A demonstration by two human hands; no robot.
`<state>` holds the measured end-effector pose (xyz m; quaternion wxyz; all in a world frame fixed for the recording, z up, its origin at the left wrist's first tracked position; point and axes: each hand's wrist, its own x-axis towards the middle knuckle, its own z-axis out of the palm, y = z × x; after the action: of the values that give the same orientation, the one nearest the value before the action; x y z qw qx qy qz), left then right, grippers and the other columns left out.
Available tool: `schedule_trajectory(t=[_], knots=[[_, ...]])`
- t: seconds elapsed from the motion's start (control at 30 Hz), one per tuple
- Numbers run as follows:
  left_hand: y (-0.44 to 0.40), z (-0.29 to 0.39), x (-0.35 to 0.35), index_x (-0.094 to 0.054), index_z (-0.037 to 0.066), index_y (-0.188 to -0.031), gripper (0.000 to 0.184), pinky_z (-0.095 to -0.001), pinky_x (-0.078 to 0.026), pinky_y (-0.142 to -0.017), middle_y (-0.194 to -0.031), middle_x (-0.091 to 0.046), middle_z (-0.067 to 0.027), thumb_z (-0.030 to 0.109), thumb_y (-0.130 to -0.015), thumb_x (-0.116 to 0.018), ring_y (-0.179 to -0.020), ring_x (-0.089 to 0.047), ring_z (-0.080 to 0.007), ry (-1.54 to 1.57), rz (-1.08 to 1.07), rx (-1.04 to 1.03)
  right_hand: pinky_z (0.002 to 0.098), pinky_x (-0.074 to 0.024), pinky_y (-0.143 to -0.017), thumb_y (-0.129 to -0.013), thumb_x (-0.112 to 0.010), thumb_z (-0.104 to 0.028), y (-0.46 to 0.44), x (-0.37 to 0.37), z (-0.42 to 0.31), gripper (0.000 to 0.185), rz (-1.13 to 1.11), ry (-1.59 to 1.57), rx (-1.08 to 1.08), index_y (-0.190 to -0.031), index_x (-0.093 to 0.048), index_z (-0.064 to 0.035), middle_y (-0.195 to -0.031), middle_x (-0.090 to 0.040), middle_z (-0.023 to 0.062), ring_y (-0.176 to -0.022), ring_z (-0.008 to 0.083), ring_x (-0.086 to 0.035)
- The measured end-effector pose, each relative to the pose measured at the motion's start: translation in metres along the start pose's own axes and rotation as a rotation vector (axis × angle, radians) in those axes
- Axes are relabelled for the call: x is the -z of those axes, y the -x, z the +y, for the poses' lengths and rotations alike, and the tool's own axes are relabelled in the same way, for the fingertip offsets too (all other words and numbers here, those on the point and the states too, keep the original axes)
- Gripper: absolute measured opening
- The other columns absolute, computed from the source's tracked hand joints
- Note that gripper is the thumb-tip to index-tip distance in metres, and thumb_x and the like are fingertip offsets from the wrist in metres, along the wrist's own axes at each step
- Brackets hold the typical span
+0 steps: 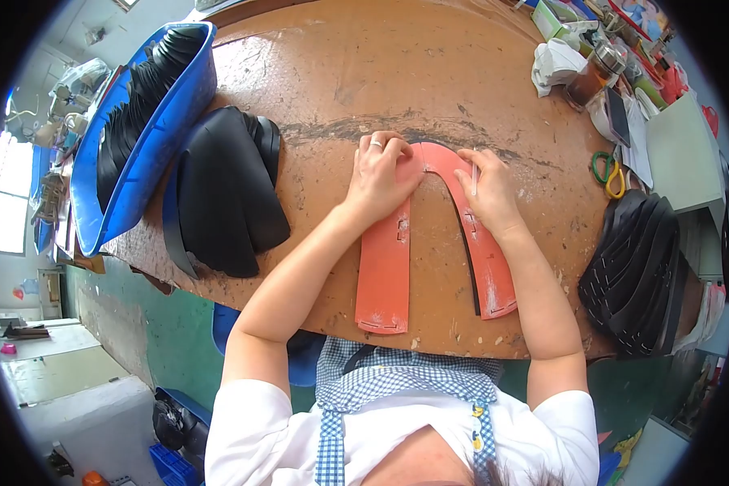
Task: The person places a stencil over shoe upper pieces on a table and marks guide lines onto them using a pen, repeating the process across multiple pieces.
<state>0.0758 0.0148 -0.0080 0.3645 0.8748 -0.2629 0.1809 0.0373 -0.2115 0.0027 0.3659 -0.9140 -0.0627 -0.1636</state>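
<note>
A red U-shaped template with small slots lies flat on the table, its curve away from me. Beneath it a black piece shows along the inner edge of the right leg. My left hand, a ring on one finger, grips the template at the left of the curve, fingers bent over its edge. At the right of the curve, my right hand is closed around a slim pale pen-like stick. Its tip is too small to make out.
Black cut pieces lie left, beside a blue bin of more pieces. On the right are a stack of black strips, scissors, a phone and a jar of brown liquid. The table's front edge is near my body.
</note>
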Motion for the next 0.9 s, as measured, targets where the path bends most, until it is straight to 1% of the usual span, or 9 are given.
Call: schedule_trajectory(t=[0.1,0.4,0.5,0.6,0.7,0.8,0.9], knots=[[0.008,-0.002,-0.009,-0.068,0.006,-0.110,0.033,-0.0472,-0.049,-0.103,-0.126,-0.062,-0.0132,0.017,-0.084,-0.085,-0.118,-0.054,-0.0375,-0.037,0.011,0.032,0.0451,-0.0555,-0.088,-0.085,-0.082,-0.003,0.000,-0.003,0.000,0.035,0.010,-0.003,-0.003,-0.119,-0.075,0.0015,-0.102,-0.069,0.0205,-0.096,0.0391,-0.069],[0.003,-0.003,-0.011,-0.069,0.005,-0.111,0.030,-0.0459,-0.049,-0.102,-0.125,-0.061,-0.0138,0.016,-0.087,-0.083,-0.117,-0.055,-0.0365,-0.009,-0.005,0.081,0.0450,-0.0551,-0.089,-0.086,-0.081,-0.003,-0.001,-0.008,0.001,0.033,0.036,-0.019,-0.001,-0.119,-0.075,0.0031,-0.103,-0.068,0.0209,-0.096,0.0389,-0.068],[0.002,-0.004,-0.014,-0.069,0.005,-0.110,0.029,-0.0456,-0.050,-0.102,-0.125,-0.061,-0.0137,0.015,-0.087,-0.083,-0.118,-0.055,-0.0363,0.006,0.005,0.093,0.0450,-0.0550,-0.090,-0.087,-0.080,-0.002,-0.003,-0.006,-0.004,0.033,0.029,-0.018,-0.024,-0.119,-0.075,0.0034,-0.103,-0.069,0.0207,-0.096,0.0389,-0.069],[0.002,-0.005,-0.017,-0.069,0.004,-0.104,0.023,-0.0486,-0.049,-0.096,-0.116,-0.063,-0.0146,0.011,-0.086,-0.081,-0.109,-0.057,-0.0383,0.038,0.079,0.032,0.0448,-0.0552,-0.091,-0.087,-0.080,-0.002,-0.003,-0.004,-0.007,0.032,0.021,-0.002,-0.045,-0.118,-0.075,0.0036,-0.104,-0.069,0.0204,-0.097,0.0387,-0.069],[0.002,-0.003,-0.017,-0.069,0.004,-0.102,0.021,-0.0484,-0.049,-0.096,-0.116,-0.063,-0.0144,0.012,-0.086,-0.081,-0.109,-0.057,-0.0384,0.029,0.094,0.036,0.0446,-0.0553,-0.091,-0.087,-0.080,-0.002,-0.004,-0.006,-0.004,0.032,0.020,-0.016,-0.047,-0.118,-0.075,0.0034,-0.104,-0.070,0.0203,-0.098,0.0385,-0.069],[0.002,-0.003,-0.014,-0.073,0.004,-0.109,0.026,-0.0453,-0.051,-0.102,-0.123,-0.061,-0.0137,0.015,-0.087,-0.082,-0.117,-0.056,-0.0358,0.013,0.015,0.093,0.0443,-0.0556,-0.090,-0.086,-0.080,-0.002,-0.005,-0.007,-0.002,0.031,0.024,-0.021,-0.041,-0.117,-0.075,0.0030,-0.104,-0.070,0.0201,-0.098,0.0384,-0.069],[0.003,-0.002,-0.013,-0.074,0.004,-0.111,0.027,-0.0462,-0.050,-0.102,-0.125,-0.062,-0.0140,0.013,-0.087,-0.082,-0.116,-0.057,-0.0361,0.012,0.018,0.069,0.0443,-0.0561,-0.089,-0.086,-0.081,-0.002,-0.005,-0.007,-0.001,0.031,0.025,-0.014,-0.039,-0.116,-0.075,0.0026,-0.103,-0.070,0.0201,-0.097,0.0389,-0.070]])
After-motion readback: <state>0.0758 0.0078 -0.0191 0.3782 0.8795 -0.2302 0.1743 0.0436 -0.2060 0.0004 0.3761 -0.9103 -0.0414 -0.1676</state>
